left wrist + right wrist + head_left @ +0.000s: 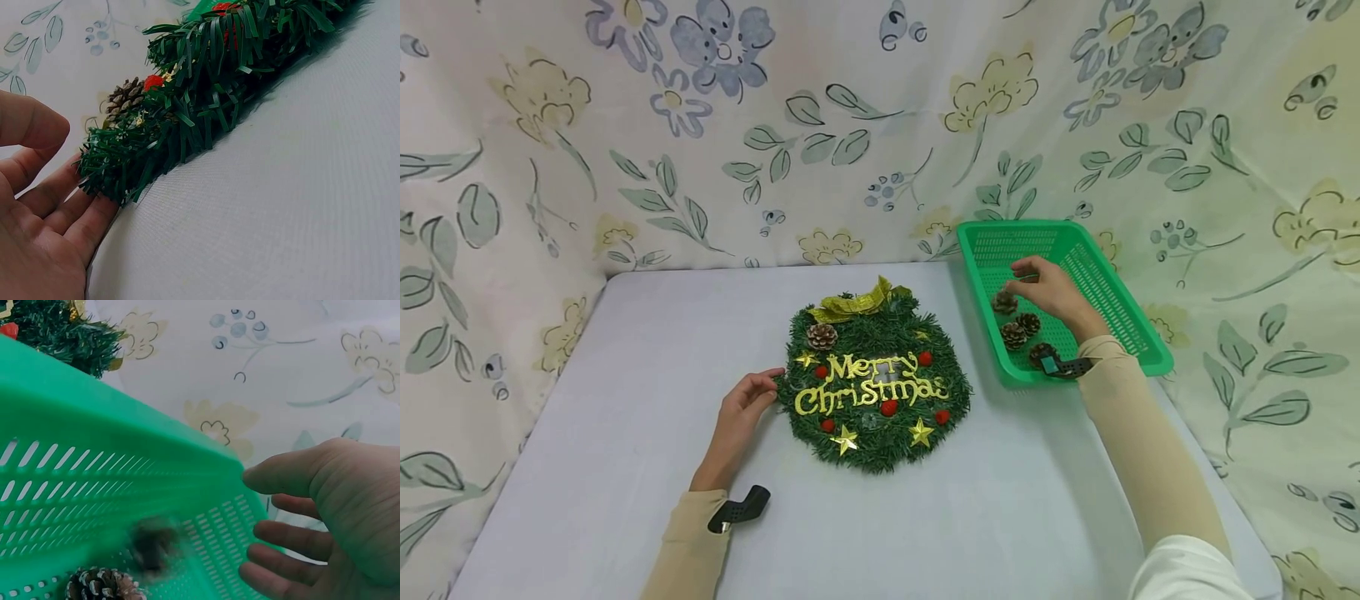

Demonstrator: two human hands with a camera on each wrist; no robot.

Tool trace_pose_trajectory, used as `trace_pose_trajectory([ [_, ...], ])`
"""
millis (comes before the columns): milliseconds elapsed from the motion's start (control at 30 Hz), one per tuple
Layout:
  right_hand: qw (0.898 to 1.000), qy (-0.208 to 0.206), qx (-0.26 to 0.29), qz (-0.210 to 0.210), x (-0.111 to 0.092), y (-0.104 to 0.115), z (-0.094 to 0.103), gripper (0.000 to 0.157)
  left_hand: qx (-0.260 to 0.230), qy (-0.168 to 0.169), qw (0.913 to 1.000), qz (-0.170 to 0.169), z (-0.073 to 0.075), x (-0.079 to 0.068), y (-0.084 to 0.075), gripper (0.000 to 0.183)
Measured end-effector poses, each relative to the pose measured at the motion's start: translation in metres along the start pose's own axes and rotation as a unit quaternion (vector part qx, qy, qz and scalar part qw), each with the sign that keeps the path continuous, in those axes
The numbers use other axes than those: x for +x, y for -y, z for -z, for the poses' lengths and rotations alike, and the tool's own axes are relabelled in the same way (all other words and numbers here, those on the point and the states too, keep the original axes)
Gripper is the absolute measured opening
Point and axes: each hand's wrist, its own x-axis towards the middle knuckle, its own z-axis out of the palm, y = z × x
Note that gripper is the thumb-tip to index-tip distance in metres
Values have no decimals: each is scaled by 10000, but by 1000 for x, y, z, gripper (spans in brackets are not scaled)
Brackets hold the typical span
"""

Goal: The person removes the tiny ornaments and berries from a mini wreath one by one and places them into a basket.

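A green Christmas wreath (pixel 868 332) lies on the white table, with gold "Merry Christmas" lettering (pixel 887 392), gold stars, red balls and a gold ribbon (pixel 853 305). One pine cone (pixel 822 337) sits on its upper left. My left hand (pixel 741 412) touches the wreath's left edge, its fingertips at the green tinsel in the left wrist view. Over a green plastic basket (pixel 1105 287) is my right hand (pixel 1048 292), fingers spread and holding nothing. A blurred pine cone (pixel 153 547) shows inside the basket, apart from those fingers, near another pine cone (pixel 103 586).
Several pine cones (pixel 1012 336) lie in the basket, at the table's right back. A flowered curtain (pixel 850 133) hangs behind the table (pixel 880 533). Each wrist bears a black strapped device, one (pixel 741 508) on the left and one (pixel 1063 365) on the right.
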Motion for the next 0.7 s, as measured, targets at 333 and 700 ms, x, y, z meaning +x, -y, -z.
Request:
trace_pose_trajectory([
  [333,10000,-13,-47,47,-1,6,3,58,52,50,10000,-45,2,0,1,19],
  [700,9995,-160,-33,265,-4,22,5,57,-23,4,10000,76,1,0,-1,18],
])
